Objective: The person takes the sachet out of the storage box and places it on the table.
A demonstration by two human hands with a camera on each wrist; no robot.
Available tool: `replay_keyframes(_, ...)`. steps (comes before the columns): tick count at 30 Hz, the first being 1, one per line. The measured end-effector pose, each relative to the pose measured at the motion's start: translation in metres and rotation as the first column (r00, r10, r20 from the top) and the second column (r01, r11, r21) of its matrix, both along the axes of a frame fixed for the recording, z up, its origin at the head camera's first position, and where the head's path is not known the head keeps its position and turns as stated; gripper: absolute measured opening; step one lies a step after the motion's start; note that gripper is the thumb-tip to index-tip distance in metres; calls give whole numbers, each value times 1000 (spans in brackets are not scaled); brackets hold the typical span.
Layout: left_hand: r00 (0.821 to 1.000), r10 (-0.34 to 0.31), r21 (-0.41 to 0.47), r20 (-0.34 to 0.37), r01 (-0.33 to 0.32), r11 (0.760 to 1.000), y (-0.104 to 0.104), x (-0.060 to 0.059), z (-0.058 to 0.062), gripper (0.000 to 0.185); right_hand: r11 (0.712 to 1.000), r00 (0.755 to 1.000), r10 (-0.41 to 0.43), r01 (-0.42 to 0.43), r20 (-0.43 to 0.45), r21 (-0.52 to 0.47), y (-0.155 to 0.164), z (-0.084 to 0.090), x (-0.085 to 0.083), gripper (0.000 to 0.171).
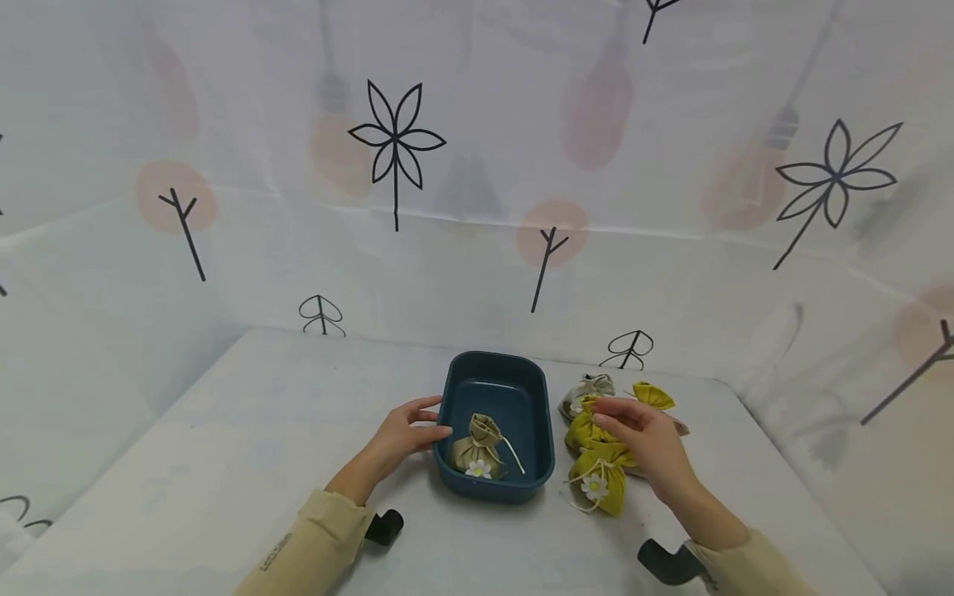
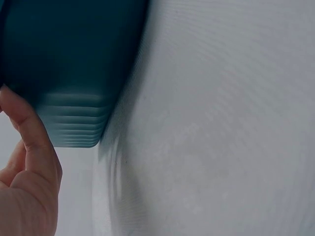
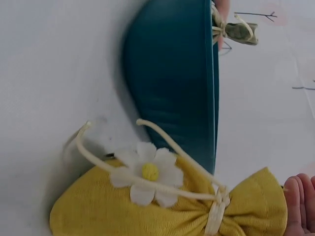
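A dark teal basin [image 1: 492, 492] holds one beige-green drawstring pouch [image 1: 477, 454] with a white flower. At the basin's left side my left hand [image 1: 398, 434] rests its extended fingers and thumb against the rim; the left wrist view shows a nearly straight finger [image 2: 32, 125] along the wall. To the right of the basin, my right hand [image 1: 647, 439] hovers among several pouches. Its thumb and index tips overlap the top of a middle yellow pouch [image 1: 581, 432]; I cannot tell whether they pinch it. Nearer lies a yellow pouch with a white flower [image 3: 123, 211], its neck beside the right fingers.
Behind the middle pouch lies a grey-green pouch [image 1: 574, 401]. Another yellow pouch [image 1: 653, 396] shows beyond the right hand, partly hidden. All stand on a white-covered table [image 1: 298, 422], with a white printed cloth [image 1: 462, 273] rising behind it and at both sides.
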State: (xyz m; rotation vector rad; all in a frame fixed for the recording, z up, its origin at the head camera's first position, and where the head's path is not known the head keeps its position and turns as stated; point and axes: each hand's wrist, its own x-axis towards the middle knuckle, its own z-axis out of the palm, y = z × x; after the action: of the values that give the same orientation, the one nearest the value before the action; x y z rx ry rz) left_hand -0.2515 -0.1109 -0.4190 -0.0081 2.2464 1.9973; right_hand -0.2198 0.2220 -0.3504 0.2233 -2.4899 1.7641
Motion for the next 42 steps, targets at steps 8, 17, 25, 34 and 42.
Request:
replay_keyframes(8,1000,-4,3,5,4,1000,3,16,24,60,998,1000,2,-3,28,64,-14,0,-6,42)
replay_keyframes(17,1000,14,12,8,-15,1000,0,-1,0,64,996,996,85,-85,35,15,-37,5,-10,37)
replay_keyframes(25,1000,8,16,3,-8,1000,0,-1,0,64,985,985,169,-170,40,24,-54,5,-16,35)
replay_keyframes(34,1000,10,17,1,-10,1000,0,0,0,64,952,953,304,-304,17,31,-72,3,-19,33)
replay_keyframes(42,1000,12,6,2,-12,1000,0,-1,-1,64,917,919,392,-394,35,71,-86,0,-21,35)
